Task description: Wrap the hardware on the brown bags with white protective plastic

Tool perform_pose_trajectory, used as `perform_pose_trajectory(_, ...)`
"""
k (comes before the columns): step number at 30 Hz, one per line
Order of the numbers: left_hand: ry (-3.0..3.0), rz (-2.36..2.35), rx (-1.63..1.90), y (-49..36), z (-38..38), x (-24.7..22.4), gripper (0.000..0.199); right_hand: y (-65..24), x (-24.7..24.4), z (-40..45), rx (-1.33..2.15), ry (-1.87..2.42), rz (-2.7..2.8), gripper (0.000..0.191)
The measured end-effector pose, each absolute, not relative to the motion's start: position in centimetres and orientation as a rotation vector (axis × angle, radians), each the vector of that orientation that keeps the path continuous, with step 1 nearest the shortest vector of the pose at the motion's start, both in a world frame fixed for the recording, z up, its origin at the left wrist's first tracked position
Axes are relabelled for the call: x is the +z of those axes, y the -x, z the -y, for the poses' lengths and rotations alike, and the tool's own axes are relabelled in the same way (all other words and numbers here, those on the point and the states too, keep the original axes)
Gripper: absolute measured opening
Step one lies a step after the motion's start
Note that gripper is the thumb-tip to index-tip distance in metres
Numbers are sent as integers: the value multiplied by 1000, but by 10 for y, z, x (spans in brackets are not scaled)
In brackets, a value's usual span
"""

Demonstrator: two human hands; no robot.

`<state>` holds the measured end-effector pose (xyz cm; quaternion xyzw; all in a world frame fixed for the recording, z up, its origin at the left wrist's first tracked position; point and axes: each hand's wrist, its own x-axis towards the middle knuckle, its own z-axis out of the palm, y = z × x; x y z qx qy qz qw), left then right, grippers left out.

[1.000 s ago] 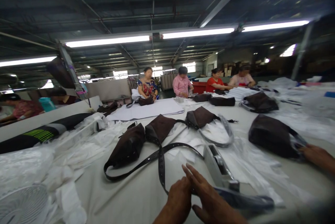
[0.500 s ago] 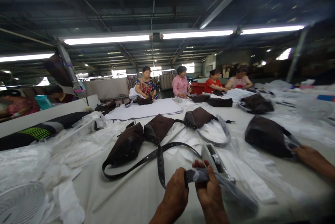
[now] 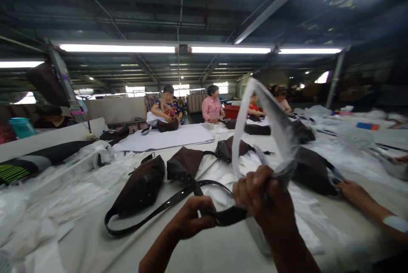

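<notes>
A dark strap (image 3: 231, 216) runs between my two hands above the pale table. My left hand (image 3: 194, 217) pinches its left end, close to a hanging strap with metal eyelets. Fingers of my right hand (image 3: 266, 196) are wrapped round the strap farther along. From my right hand a clear plastic sleeve (image 3: 241, 124) loops upward, partly blurred. Beyond my hands lie a brown bag (image 3: 142, 188) with a long black strap, a second brown bag (image 3: 185, 163) beside it, and a third bag (image 3: 232, 149) behind.
Another person's hand (image 3: 352, 192) touches a dark bag (image 3: 314, 171) at the right. Crumpled white wrapping (image 3: 92, 190) covers the left side. Several people sit or stand across the table, one in a pink shirt (image 3: 211, 108). A teal container (image 3: 23, 127) is at far left.
My right hand has turned over and risen, closing round the strap. The plastic sleeve has swung up from low right into a tall loop. My left hand has moved slightly left, and the view has shifted.
</notes>
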<state>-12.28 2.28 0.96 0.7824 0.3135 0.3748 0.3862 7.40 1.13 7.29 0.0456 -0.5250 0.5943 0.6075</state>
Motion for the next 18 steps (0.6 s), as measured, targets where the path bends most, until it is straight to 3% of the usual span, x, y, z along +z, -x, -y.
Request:
perform_pose_trajectory(4,-1750,-965,1134,106,10,-15,29,-77,52,-35,1453,68,698,11)
perform_pose_trajectory(8,-1510,-1121,1281,86,23,-39,32,-67,28,-54,1645,183,464,14)
perform_pose_trajectory(13,-1199,-1093,1440,75,20,-39,35,-34,23,-35,1712,182,575,9)
perform_pose_trajectory(18,-1124,-868,1457,72,12,-22,38,-14,5,-13,1501,318,865,5)
